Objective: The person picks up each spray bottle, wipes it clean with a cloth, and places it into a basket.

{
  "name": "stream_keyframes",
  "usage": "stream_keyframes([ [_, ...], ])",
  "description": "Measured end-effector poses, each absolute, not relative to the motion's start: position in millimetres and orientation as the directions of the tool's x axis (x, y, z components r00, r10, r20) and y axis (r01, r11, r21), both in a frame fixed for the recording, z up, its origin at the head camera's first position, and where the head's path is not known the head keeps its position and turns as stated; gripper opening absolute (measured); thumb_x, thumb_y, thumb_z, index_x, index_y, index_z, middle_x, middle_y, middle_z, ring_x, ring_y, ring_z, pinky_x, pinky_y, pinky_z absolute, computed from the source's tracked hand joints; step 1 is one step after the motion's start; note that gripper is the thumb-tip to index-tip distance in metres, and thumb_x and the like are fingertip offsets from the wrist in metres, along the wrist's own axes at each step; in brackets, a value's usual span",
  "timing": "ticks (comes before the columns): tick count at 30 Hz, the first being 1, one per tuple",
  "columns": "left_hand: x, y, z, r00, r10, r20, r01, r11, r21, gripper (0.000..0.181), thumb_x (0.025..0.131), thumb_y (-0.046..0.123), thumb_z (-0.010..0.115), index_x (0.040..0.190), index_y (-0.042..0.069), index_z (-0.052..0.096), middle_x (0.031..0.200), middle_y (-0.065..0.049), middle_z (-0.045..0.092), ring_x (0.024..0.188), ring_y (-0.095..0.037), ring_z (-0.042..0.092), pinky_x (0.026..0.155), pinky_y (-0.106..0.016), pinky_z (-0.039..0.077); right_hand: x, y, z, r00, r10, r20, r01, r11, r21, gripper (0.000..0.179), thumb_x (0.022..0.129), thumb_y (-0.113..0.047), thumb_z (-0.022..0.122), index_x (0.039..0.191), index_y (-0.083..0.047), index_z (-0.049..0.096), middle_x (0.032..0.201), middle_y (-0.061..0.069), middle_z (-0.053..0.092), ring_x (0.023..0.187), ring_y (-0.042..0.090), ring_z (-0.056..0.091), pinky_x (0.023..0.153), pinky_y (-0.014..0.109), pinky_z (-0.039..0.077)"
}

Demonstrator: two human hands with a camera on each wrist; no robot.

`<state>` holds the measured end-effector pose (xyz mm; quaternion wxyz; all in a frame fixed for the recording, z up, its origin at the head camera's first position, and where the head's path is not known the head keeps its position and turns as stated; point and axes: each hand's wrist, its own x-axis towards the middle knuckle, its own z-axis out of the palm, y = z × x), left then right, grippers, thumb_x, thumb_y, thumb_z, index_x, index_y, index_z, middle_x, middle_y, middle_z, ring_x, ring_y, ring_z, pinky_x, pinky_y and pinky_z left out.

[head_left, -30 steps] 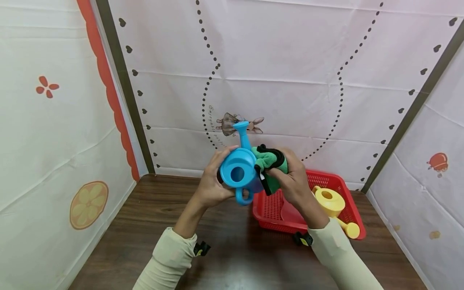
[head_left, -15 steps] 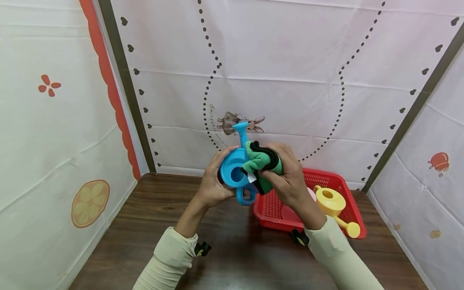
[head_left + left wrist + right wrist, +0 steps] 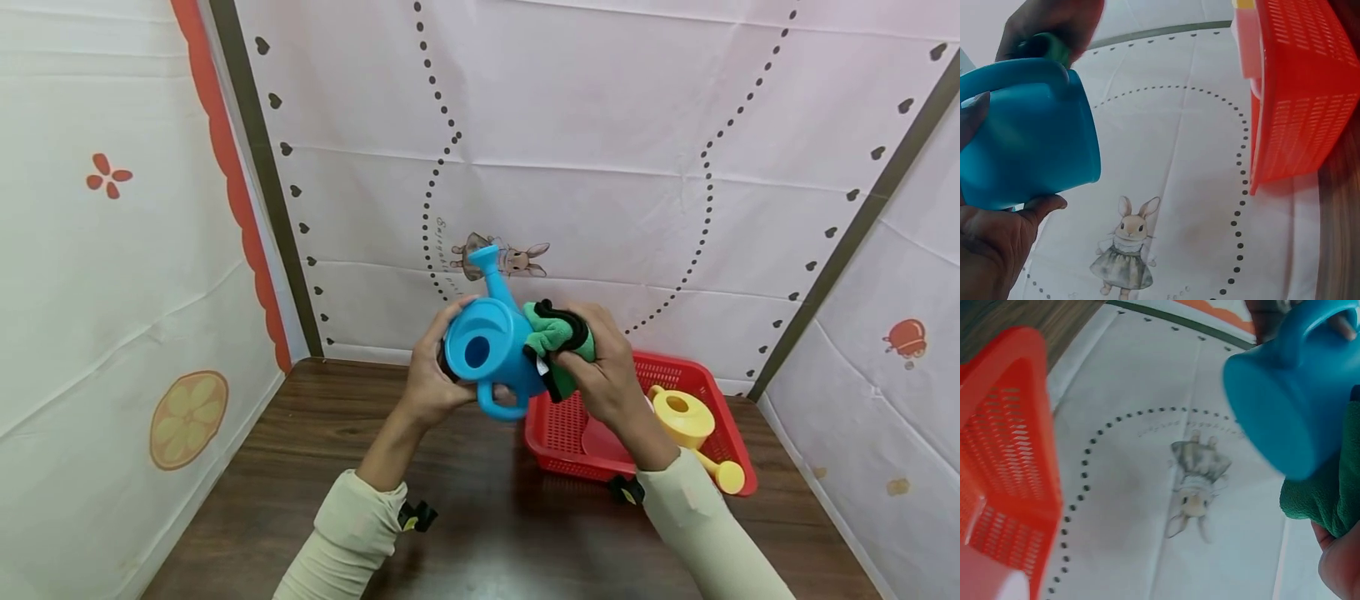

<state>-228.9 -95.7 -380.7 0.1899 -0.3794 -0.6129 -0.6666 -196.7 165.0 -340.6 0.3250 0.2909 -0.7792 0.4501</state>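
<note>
A blue toy watering can [image 3: 517, 354] is held up above the table, its spout pointing to the back and its top opening facing the head camera. My left hand [image 3: 433, 379] grips it from the left side, thumb and fingers around the body. In the left wrist view, the can's flat base [image 3: 1088, 134] faces right. My right hand [image 3: 609, 375] pinches a bunched green cloth [image 3: 558, 337] with black edging and a small white tag. That cloth lies against the can's right side, also in the right wrist view, where the green cloth [image 3: 1322, 497] meets the blue wall.
A red perforated basket [image 3: 693, 371] stands on the dark wooden table [image 3: 315, 467] at the right, partly behind my right forearm. Inside are a yellow watering can [image 3: 693, 429] and a pink item [image 3: 600, 440]. Printed fabric walls [image 3: 585, 100] enclose the back and sides.
The cloth passed left over the can's top, then came back to its right side. The can has tilted, its spout and top shifting left, showing more of its side wall.
</note>
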Motion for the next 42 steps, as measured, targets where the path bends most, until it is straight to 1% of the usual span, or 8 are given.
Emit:
stream_keyframes([
  [4,-228,-98,-376,-0.640,0.216,0.738,0.717,-0.178,0.674,0.109,0.076,0.021,0.105,0.166,0.001,0.046,0.162,-0.026,0.056,0.144,-0.020,0.060,0.125,-0.038,0.048,-200,173,-349,-0.650,-0.144,0.746,-0.713,0.455,-0.533,0.048,0.092,-0.005,0.074,0.141,-0.003,0.072,0.137,0.019,0.072,0.124,0.013,0.056,0.097,0.029,0.049],
  [11,-226,-100,-374,-0.648,0.213,0.731,0.709,-0.182,0.681,0.118,0.077,0.050,0.105,0.168,0.004,0.046,0.162,-0.024,0.056,0.144,-0.020,0.061,0.124,-0.037,0.051,-201,180,-357,-0.692,-0.119,0.712,-0.663,0.494,-0.562,0.047,0.095,-0.005,0.071,0.141,-0.004,0.072,0.141,0.018,0.071,0.125,0.015,0.057,0.095,0.033,0.052],
  [17,-227,-98,-376,-0.653,0.220,0.725,0.700,-0.189,0.688,0.121,0.076,0.054,0.104,0.169,0.004,0.045,0.161,-0.021,0.057,0.144,-0.023,0.059,0.124,-0.040,0.050,-199,176,-354,-0.683,-0.120,0.720,-0.672,0.488,-0.557,0.047,0.095,-0.005,0.073,0.142,-0.004,0.072,0.141,0.018,0.071,0.126,0.014,0.056,0.096,0.036,0.053],
  [24,-227,-92,-379,-0.670,0.255,0.697,0.680,-0.164,0.714,0.119,0.074,0.046,0.107,0.169,0.007,0.048,0.163,-0.018,0.057,0.147,-0.025,0.057,0.126,-0.042,0.046,-193,163,-341,-0.575,-0.164,0.801,-0.771,0.436,-0.465,0.048,0.093,-0.007,0.076,0.140,0.000,0.072,0.135,0.023,0.073,0.125,0.017,0.058,0.101,0.029,0.051],
  [32,-226,-89,-379,-0.675,0.274,0.685,0.681,-0.125,0.721,0.110,0.070,0.000,0.101,0.167,0.001,0.049,0.158,-0.022,0.058,0.141,-0.026,0.057,0.121,-0.042,0.050,-187,152,-329,-0.483,-0.197,0.853,-0.835,0.396,-0.381,0.051,0.092,-0.008,0.077,0.141,0.002,0.070,0.134,0.025,0.071,0.126,0.022,0.058,0.106,0.021,0.047],
  [36,-224,-87,-378,-0.680,0.276,0.679,0.676,-0.124,0.727,0.109,0.069,-0.009,0.097,0.167,0.002,0.049,0.159,-0.023,0.057,0.141,-0.027,0.057,0.120,-0.041,0.050,-186,150,-326,-0.451,-0.206,0.868,-0.853,0.386,-0.351,0.049,0.102,-0.024,0.076,0.143,0.002,0.069,0.133,0.025,0.070,0.125,0.021,0.059,0.106,0.020,0.048],
  [40,-223,-85,-381,-0.686,0.277,0.673,0.668,-0.129,0.733,0.109,0.069,-0.011,0.096,0.167,0.004,0.051,0.158,-0.024,0.055,0.140,-0.026,0.056,0.118,-0.036,0.051,-184,148,-324,-0.430,-0.229,0.873,-0.863,0.388,-0.324,0.060,0.111,-0.049,0.068,0.144,0.002,0.068,0.132,0.026,0.069,0.125,0.025,0.058,0.106,0.021,0.048],
  [42,-223,-83,-382,-0.684,0.272,0.677,0.669,-0.136,0.731,0.109,0.068,-0.012,0.096,0.167,0.004,0.051,0.159,-0.024,0.055,0.140,-0.025,0.056,0.118,-0.034,0.051,-182,147,-323,-0.433,-0.237,0.870,-0.862,0.390,-0.323,0.058,0.111,-0.046,0.068,0.144,0.002,0.068,0.134,0.025,0.068,0.125,0.026,0.058,0.107,0.021,0.048],
])
